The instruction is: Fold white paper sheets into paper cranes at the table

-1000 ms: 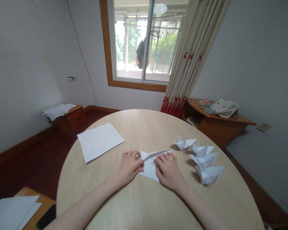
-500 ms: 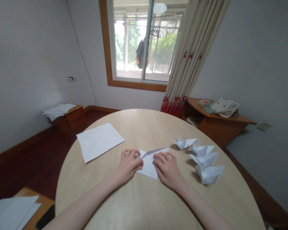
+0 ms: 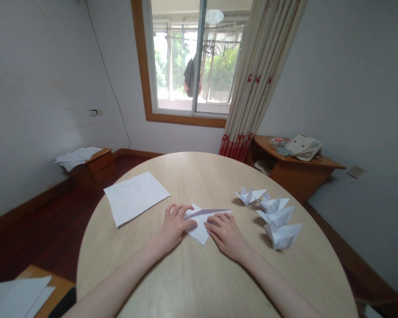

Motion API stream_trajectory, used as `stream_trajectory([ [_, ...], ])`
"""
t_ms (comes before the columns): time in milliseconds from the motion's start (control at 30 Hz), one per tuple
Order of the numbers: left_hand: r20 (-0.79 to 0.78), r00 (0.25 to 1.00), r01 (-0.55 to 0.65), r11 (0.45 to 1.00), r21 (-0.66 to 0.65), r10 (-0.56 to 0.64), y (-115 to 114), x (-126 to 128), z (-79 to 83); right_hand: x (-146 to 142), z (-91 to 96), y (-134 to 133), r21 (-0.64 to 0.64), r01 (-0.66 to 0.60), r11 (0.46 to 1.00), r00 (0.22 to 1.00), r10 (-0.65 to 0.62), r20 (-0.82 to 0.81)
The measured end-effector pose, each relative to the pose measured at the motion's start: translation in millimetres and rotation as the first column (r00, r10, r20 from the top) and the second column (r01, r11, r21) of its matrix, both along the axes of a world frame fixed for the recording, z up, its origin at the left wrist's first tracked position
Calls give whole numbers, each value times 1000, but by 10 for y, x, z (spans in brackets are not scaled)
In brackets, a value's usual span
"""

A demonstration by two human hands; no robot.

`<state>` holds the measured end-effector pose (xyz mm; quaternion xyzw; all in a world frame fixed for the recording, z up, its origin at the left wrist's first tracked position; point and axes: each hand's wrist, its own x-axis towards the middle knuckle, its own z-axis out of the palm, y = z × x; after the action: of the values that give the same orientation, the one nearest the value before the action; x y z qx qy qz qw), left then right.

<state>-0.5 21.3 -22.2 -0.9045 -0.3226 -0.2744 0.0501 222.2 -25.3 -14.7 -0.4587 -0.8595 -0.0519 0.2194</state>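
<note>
A partly folded sheet of white paper [image 3: 200, 229] lies on the round table in front of me, one corner pointing towards me and a raised flap along its far edge. At its left side my left hand [image 3: 176, 226] holds it, thumb over the paper and index finger at the far left edge. My right hand [image 3: 226, 232] grips the right side, its fingers bent and close together on the paper by the flap. The right thumb is mostly hidden. To the right stand several folded paper cranes [image 3: 281, 234] in a row.
A flat white sheet [image 3: 137, 196] lies at the left of the round wooden table [image 3: 192, 165]. More sheets [image 3: 18, 293] rest on a low surface at lower left. A small cabinet [image 3: 101, 167] stands back left, and a corner desk [image 3: 295, 176] with a cloth bag [image 3: 304, 146] back right.
The paper has turned slightly, its near corner shifting left, and the far flap lies flatter. My left thumb and index finger have spread apart. The view has shifted slightly.
</note>
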Motion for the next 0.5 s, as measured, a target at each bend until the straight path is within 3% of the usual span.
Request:
stream_trajectory([
  [167, 19, 993, 121, 988, -91, -120, -75, 31, 57, -22, 16, -19, -42, -2, 999, 1000, 2, 1],
  [333, 21, 960, 276, 940, -199, -278, -152, 104, 78, -34, -1, -22, -64, 0, 998, 1000, -1, -16],
  [500, -52, 972, 207, 942, -263, -229, -162, 126, 54, -33, -4, -19, -102, -8, 995, 1000, 9, 9],
])
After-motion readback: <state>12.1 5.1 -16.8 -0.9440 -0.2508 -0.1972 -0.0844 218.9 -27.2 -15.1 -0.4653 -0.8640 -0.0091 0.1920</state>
